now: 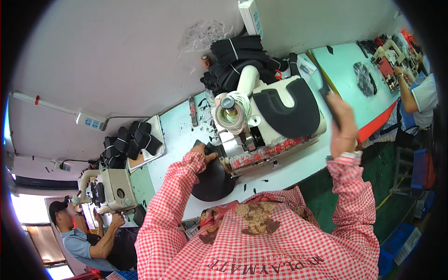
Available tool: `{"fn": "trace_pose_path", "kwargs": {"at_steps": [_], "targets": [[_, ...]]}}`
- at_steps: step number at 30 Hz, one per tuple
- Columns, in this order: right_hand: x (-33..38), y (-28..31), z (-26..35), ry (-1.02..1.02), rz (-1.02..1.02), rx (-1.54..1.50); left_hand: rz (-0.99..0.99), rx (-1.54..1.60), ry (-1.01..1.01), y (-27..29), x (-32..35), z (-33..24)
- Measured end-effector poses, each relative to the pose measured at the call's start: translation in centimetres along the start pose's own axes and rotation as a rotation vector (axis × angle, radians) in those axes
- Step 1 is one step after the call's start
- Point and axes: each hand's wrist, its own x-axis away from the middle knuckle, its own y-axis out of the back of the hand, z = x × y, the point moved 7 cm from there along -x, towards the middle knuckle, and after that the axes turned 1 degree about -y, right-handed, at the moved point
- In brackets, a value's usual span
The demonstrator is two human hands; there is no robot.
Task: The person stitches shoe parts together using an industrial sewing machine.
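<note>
Pale green, our table (177,135) lies before us; on it stands a cream sewing machine (282,92), a curved black pad (291,120) across its top; at its left end our left hand (201,154) holds a rounded black piece (212,182); our right hand (342,123), blurred, holds a dark strip (325,91) near the other end.

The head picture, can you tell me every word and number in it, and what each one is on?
I won't copy out words, but here is where writing shows:
Large dark lettering, upside down in the picture, on the front of the red-and-white checked smock.
Smaller lettering, just above the large line in the picture: too small to read surely.
Pale sheet behind the machine: its marks are too small to read.
</note>
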Motion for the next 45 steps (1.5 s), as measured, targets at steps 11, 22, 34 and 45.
{"fn": "trace_pose_path", "kwargs": {"at_steps": [11,22,34,45], "targets": [[5.8,-8.5,-6.1,0.02,0.455,0.222,-0.116,0.529,0.138,-2.2,-0.3,3.4],[6.6,-8.8,0.5,-0.047,0.353,-0.185,-0.51,0.068,-0.239,2.1,3.5,-0.5],[14.2,-17.1,7.5,-0.407,0.96,-0.895,0.408,0.73,-0.407,2.0,8.2,-8.9],[15.1,-20.6,4.8,-1.001,0.806,-1.072,-0.263,0.203,-0.449,1.9,4.1,-10.1]]}}
